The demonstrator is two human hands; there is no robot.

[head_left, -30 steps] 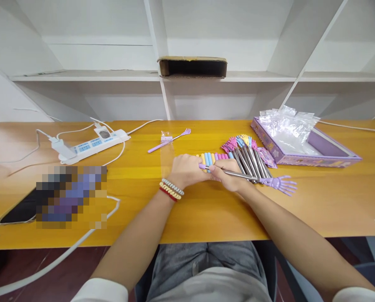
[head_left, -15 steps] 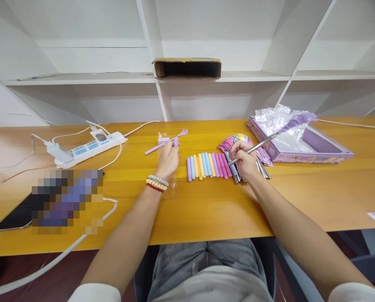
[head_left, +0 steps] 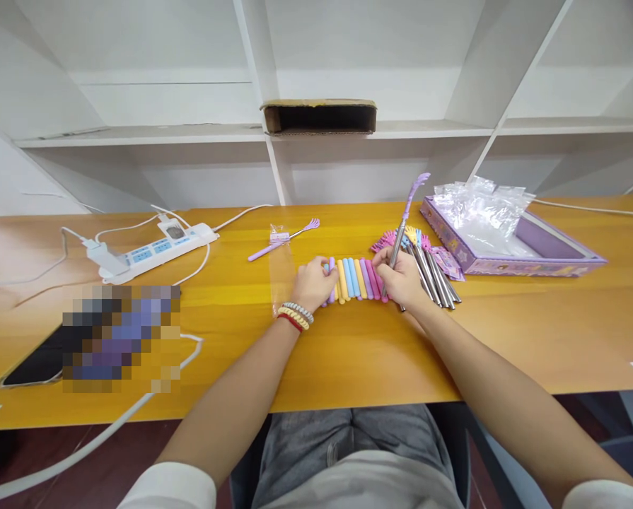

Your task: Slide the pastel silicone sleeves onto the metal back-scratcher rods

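My right hand point(head_left: 401, 277) grips the metal rod of a back scratcher, its purple claw head point(head_left: 416, 194) pointing up. That hand is at the right end of a row of coloured handles point(head_left: 356, 279) in purple, blue, yellow and pink. At the row's left end, my left hand point(head_left: 315, 284) is closed around a purple handle point(head_left: 332, 264), mostly hidden by the fingers. Right of my right hand lie several metal rods point(head_left: 437, 277) with pink, blue and yellow claw heads point(head_left: 412, 237). A complete purple back scratcher point(head_left: 266, 251) lies to the left beside a clear plastic sleeve point(head_left: 280, 283).
A purple box point(head_left: 539, 266) holding clear plastic bags point(head_left: 489, 212) stands at the right. On the left are a white power strip point(head_left: 160, 251) with cables and a dark, partly pixelated device point(head_left: 35, 353). White shelves hold a cardboard box point(head_left: 321, 103) behind the table.
My left hand has moved right, from the plastic sleeve to the row's left end, with the purple handle. My right hand has shifted slightly left and tipped the back scratcher more upright.
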